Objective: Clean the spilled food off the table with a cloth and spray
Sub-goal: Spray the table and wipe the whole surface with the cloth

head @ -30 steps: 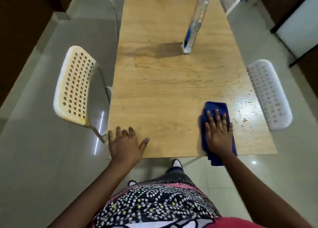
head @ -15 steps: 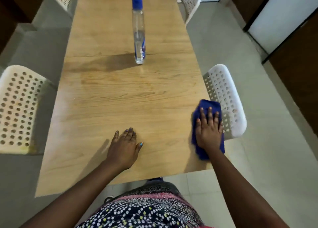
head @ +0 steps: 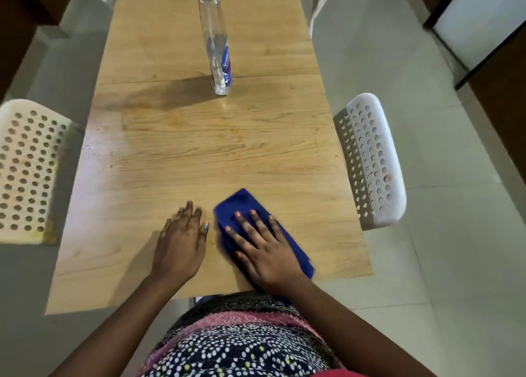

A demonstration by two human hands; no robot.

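A folded blue cloth [head: 242,203] lies on the wooden table [head: 199,149] near its front edge. My right hand [head: 262,251] presses flat on the cloth with fingers spread and straight. My left hand [head: 182,245] rests flat on the bare wood just left of the cloth, fingers straight. A clear spray bottle [head: 217,49] with a blue cap stands upright farther back in the middle of the table. No crumbs show on the wood around the cloth; a tiny speck sits at the right edge [head: 336,157].
A white perforated chair [head: 373,163] stands close to the table's right side and another chair [head: 25,171] at the left. Two more chairs stand at the far end. Pale tiled floor [head: 427,120] surrounds the table.
My right hand has slid the cloth left from the table's right edge to near the middle front, beside my left hand. The view has shifted with my head.
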